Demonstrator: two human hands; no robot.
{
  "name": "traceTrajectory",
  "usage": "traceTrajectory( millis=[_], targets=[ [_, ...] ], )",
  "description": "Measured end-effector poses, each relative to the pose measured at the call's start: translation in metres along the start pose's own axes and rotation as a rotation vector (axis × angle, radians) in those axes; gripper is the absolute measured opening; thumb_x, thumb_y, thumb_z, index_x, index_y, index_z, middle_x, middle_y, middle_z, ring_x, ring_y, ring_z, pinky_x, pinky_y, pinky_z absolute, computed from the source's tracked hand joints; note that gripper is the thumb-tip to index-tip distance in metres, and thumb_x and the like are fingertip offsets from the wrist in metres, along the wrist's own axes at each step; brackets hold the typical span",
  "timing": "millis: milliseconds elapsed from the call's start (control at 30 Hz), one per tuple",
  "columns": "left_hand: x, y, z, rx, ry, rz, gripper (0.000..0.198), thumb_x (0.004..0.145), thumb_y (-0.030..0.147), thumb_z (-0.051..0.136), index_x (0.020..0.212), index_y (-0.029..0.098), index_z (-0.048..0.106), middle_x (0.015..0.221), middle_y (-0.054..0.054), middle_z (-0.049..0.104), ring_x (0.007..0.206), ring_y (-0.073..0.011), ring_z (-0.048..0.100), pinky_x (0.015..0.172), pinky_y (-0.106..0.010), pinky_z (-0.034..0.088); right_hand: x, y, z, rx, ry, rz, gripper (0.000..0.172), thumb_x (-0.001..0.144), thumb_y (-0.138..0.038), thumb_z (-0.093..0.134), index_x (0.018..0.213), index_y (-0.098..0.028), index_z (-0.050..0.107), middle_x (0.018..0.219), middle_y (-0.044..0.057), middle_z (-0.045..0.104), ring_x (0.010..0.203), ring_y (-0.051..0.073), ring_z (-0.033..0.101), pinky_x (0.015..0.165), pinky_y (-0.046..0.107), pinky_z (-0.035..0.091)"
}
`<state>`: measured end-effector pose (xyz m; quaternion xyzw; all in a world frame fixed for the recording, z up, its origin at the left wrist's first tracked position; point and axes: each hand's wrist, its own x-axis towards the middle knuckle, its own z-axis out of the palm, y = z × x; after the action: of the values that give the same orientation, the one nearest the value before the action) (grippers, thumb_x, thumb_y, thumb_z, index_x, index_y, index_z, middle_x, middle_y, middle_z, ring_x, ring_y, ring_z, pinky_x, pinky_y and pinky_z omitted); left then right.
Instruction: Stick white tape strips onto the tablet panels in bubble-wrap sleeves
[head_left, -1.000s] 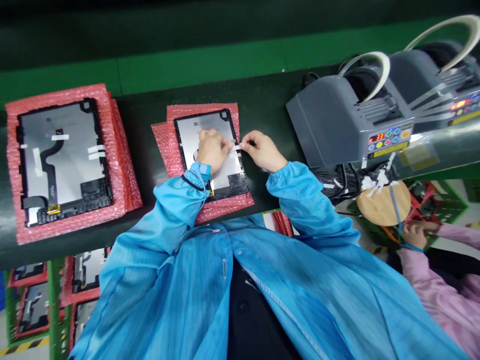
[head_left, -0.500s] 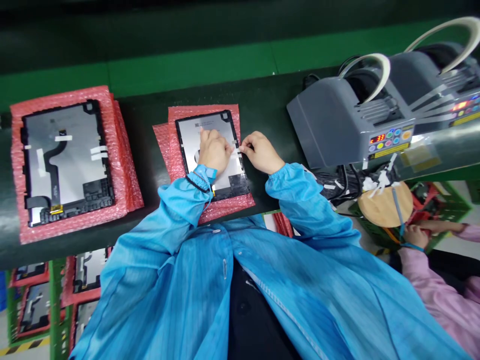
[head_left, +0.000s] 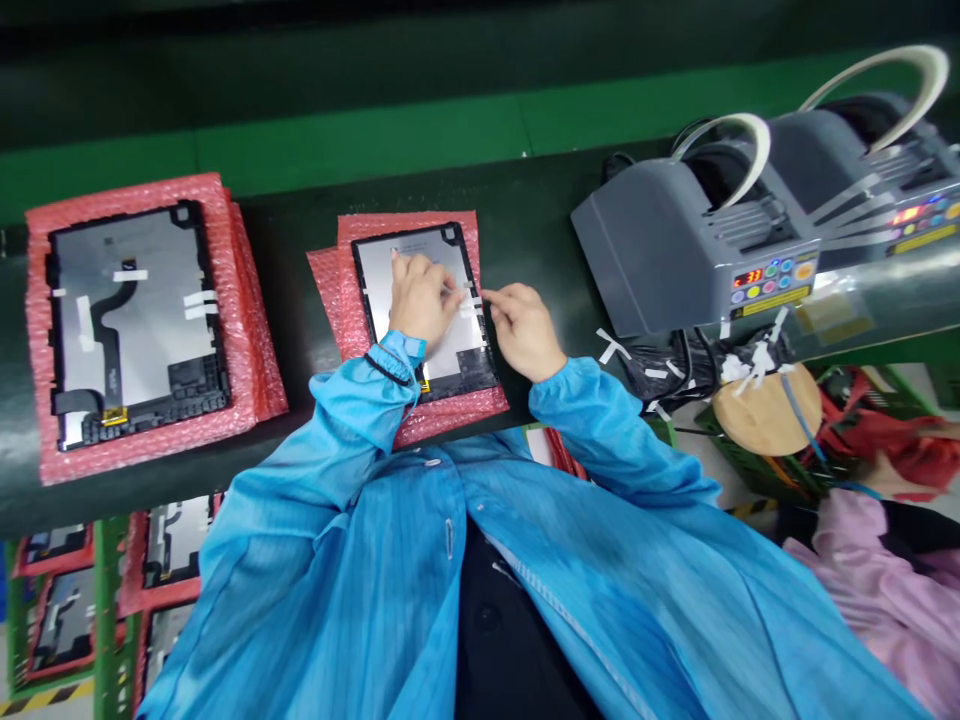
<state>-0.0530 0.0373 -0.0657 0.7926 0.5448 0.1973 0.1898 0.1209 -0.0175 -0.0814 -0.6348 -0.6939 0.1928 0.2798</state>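
A tablet screen panel (head_left: 381,285) with a black frame and silver back lies on red bubble wrap (head_left: 346,232). Over its middle rests my left hand (head_left: 422,303), its fingers bent and thumb and forefinger drawn together; whatever is between them is too small to make out. Short white tape strips (head_left: 477,305) cross the panel's right edge. At that edge my right hand (head_left: 525,330) stretches its forefinger out to touch the frame beside the strips, with the thumb apart below and the other fingers curled.
On the left, another panel (head_left: 150,310) with a black flex cable lies on stacked bubble wrap (head_left: 251,330). Two grey tape dispensers (head_left: 660,240) stand at right. Tape scraps (head_left: 613,347) hang nearby. A co-worker's pink sleeve (head_left: 877,590) is at lower right, beside a round wooden stool (head_left: 765,408).
My right hand has shifted slightly down, its pinch loosened into a stretched forefinger. My left hand has moved slightly left. The co-worker's hands have moved to red wrapping.
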Motion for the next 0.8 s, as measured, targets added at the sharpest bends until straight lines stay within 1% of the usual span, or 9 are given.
traceTrajectory(
  millis=[133, 200, 333, 400, 467, 567, 667, 733, 800],
  targets=[
    [0.003, 0.006, 0.006, 0.016, -0.017, 0.003, 0.009, 0.086, 0.029, 0.067, 0.085, 0.02, 0.069, 0.108, -0.012, 0.067, 0.125, -0.0371, 0.054, 0.126, -0.066, 0.017, -0.012, -0.008, 0.017, -0.062, -0.022, 0.021, 0.051, 0.089, -0.008, 0.036, 0.125, -0.015, 0.072, 0.105, 0.014, 0.066, 0.098, 0.027, 0.057, 0.101, 0.047, 0.044],
    [0.003, 0.005, 0.004, 0.012, -0.008, 0.0, 0.008, 0.085, 0.028, 0.065, 0.086, 0.021, 0.069, 0.107, -0.012, 0.067, 0.124, -0.037, 0.054, 0.126, -0.067, 0.017, -0.011, -0.007, 0.019, -0.047, -0.025, 0.056, 0.051, 0.087, -0.007, 0.036, 0.121, -0.014, 0.073, 0.103, 0.015, 0.066, 0.099, 0.028, 0.058, 0.102, 0.048, 0.045],
    [-0.018, -0.017, -0.022, 0.052, 0.092, -0.095, 0.019, 0.085, 0.021, 0.057, 0.101, 0.021, 0.068, 0.117, -0.013, 0.066, 0.127, -0.037, 0.052, 0.122, -0.065, 0.028, 0.001, 0.003, 0.011, 0.071, 0.006, 0.159, 0.039, 0.089, -0.016, 0.042, 0.11, -0.014, 0.075, 0.104, 0.015, 0.07, 0.103, 0.028, 0.062, 0.103, 0.047, 0.048],
    [-0.038, -0.036, -0.039, 0.111, 0.191, -0.224, 0.026, 0.087, 0.023, 0.055, 0.11, 0.019, 0.065, 0.125, -0.017, 0.063, 0.13, -0.0384, 0.05, 0.118, -0.062, 0.035, 0.01, 0.003, 0.008, 0.1, 0.056, 0.226, 0.031, 0.092, -0.025, 0.049, 0.108, -0.015, 0.074, 0.104, 0.015, 0.072, 0.104, 0.028, 0.064, 0.103, 0.047, 0.049],
    [-0.056, -0.052, -0.052, 0.163, 0.225, -0.372, 0.028, 0.087, 0.027, 0.055, 0.111, 0.016, 0.063, 0.122, -0.02, 0.065, 0.126, -0.0398, 0.054, 0.113, -0.061, 0.041, 0.019, -0.004, 0.009, 0.064, 0.064, 0.286, 0.024, 0.092, -0.033, 0.057, 0.099, -0.017, 0.073, 0.098, 0.014, 0.072, 0.102, 0.029, 0.065, 0.101, 0.048, 0.05],
    [-0.073, -0.064, -0.06, 0.166, 0.127, -0.519, 0.022, 0.089, 0.029, 0.054, 0.103, 0.015, 0.062, 0.104, -0.019, 0.07, 0.109, -0.0374, 0.065, 0.102, -0.053, 0.05, 0.031, -0.022, 0.011, -0.013, -0.003, 0.367, 0.017, 0.089, -0.035, 0.065, 0.08, -0.02, 0.065, 0.092, 0.013, 0.07, 0.099, 0.03, 0.065, 0.098, 0.047, 0.05],
    [-0.076, -0.063, -0.059, 0.129, 0.072, -0.563, 0.019, 0.091, 0.029, 0.052, 0.104, 0.017, 0.062, 0.097, -0.015, 0.073, 0.1, -0.033, 0.07, 0.093, -0.044, 0.054, 0.037, -0.034, 0.011, 0.023, -0.044, 0.435, 0.017, 0.091, -0.031, 0.062, 0.078, -0.022, 0.057, 0.092, 0.012, 0.068, 0.097, 0.029, 0.065, 0.095, 0.044, 0.051],
    [-0.077, -0.059, -0.059, 0.126, 0.056, -0.546, 0.018, 0.092, 0.029, 0.053, 0.104, 0.019, 0.062, 0.099, -0.014, 0.074, 0.101, -0.0323, 0.07, 0.092, -0.043, 0.054, 0.037, -0.035, 0.011, 0.095, 0.02, 0.443, 0.014, 0.093, -0.03, 0.056, 0.083, -0.021, 0.054, 0.093, 0.012, 0.067, 0.097, 0.027, 0.065, 0.095, 0.042, 0.051],
    [-0.078, -0.054, -0.059, 0.154, 0.02, -0.515, 0.016, 0.094, 0.031, 0.053, 0.097, 0.019, 0.063, 0.103, -0.015, 0.073, 0.102, -0.0337, 0.07, 0.092, -0.045, 0.053, 0.036, -0.031, 0.012, 0.201, 0.091, 0.375, 0.01, 0.094, -0.029, 0.05, 0.091, -0.02, 0.053, 0.094, 0.011, 0.067, 0.095, 0.024, 0.065, 0.092, 0.039, 0.052]
  ],
)
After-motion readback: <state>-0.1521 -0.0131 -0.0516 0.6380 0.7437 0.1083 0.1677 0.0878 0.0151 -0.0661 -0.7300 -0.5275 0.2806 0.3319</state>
